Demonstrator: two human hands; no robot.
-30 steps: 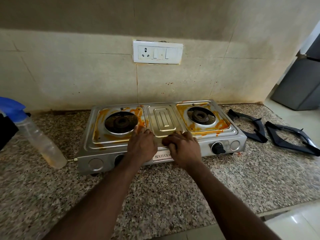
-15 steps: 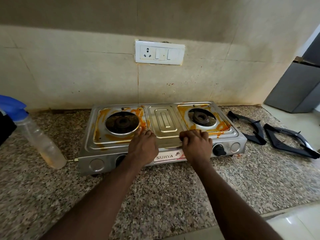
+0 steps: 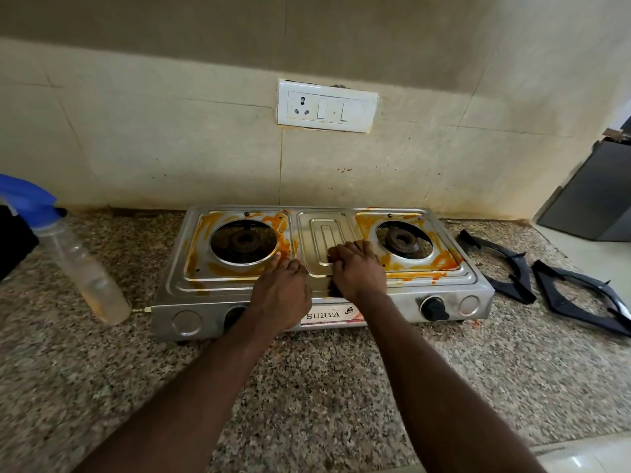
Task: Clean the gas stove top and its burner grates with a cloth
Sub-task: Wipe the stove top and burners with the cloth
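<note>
The gas stove (image 3: pixel 392 307) is seen on the speckled worktop (image 3: pixel 307 387), and both grips are laid on its steel top. The left grip (image 3: pixel 281 295) is rested on the front edge of the stove with its fingers stretched flat, so it is apart and nothing is held in it. Just beyond its fingertips the left burner (image 3: pixel 244 241) is found, ringed by orange stains (image 3: pixel 276 227). The right grip (image 3: pixel 356 271) is placed just beside the left grip, on the raised centre panel (image 3: pixel 324 230), with its fingers bent and the knuckles turned up. A dark patch is seen under its palm, but it cannot be told whether this is a cloth or only a shadow, so it cannot be told whether this grip is clamped on something. The right burner (image 3: pixel 403 240) lies just to the right of the right grip, also with orange stains around it. A black knob (image 3: pixel 433 308) is seen on the front panel, below and to the right of this grip. Two dark burner grates (image 3: pixel 520 278) (image 3: pixel 580 315) are laid flat on the worktop, well apart from the right grip, past the right end of the stove. A spray bottle (image 3: pixel 85 271) with a blue head is seen tilted, far to the left of the left grip.
</note>
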